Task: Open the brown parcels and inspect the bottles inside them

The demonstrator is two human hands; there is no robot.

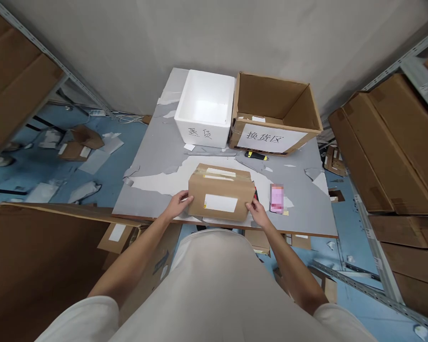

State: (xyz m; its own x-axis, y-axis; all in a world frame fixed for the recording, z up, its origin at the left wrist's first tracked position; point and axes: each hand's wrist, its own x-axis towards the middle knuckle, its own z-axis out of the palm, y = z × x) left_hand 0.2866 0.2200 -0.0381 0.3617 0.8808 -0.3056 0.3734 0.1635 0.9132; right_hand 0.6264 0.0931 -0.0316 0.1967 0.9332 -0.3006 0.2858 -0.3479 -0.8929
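Observation:
A closed brown carton [196, 202] with white labels on its top and front face lies near the front edge of the grey table. My left hand [179, 203] grips its left end, the fingertips pressed on the cardboard. At the lower right corner, my right hand [257, 211] holds the same carton with thumb and fingers. A red and black object [256, 193] shows partly behind the right end of the carton, mostly hidden. Right of my right hand lies a pink, pixelated item [277, 198].
A white foam box [204, 135] and an open cardboard box [276, 137] stand side by side at the table's back. A yellow and black cutter [257, 156] lies before them. Shelves [385, 266] with cartons rise at right; a large open carton [39, 266] is at lower left.

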